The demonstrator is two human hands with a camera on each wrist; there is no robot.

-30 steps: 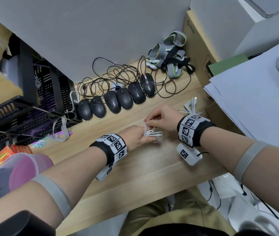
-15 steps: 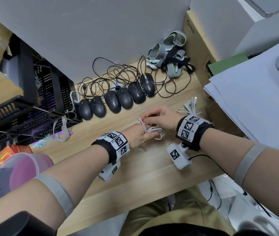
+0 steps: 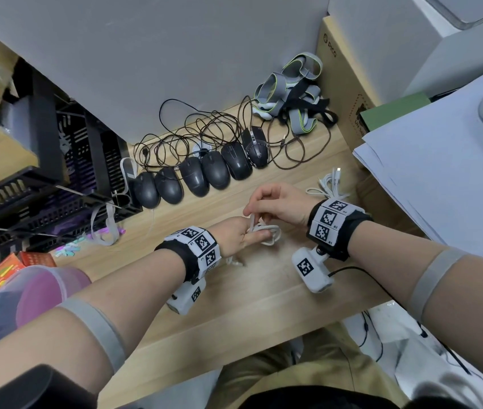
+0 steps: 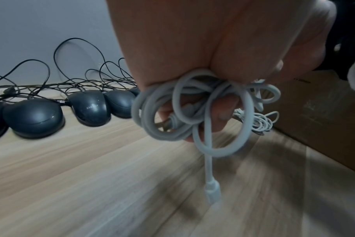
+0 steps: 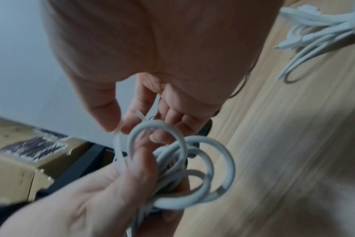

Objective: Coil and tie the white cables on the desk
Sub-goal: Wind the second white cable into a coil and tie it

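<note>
Wooden desk stretched across the view, a black crate at nine o'clock and a row of black mice at twelve. Near the centre, the left hand had its fingers curled tight around a coiled white cable, one plug end dangling toward the wood. Just at its one o'clock, the right hand pinched a thin white tie between thumb and fingertip. More white cables lay at two o'clock beside a cardboard box.
</note>
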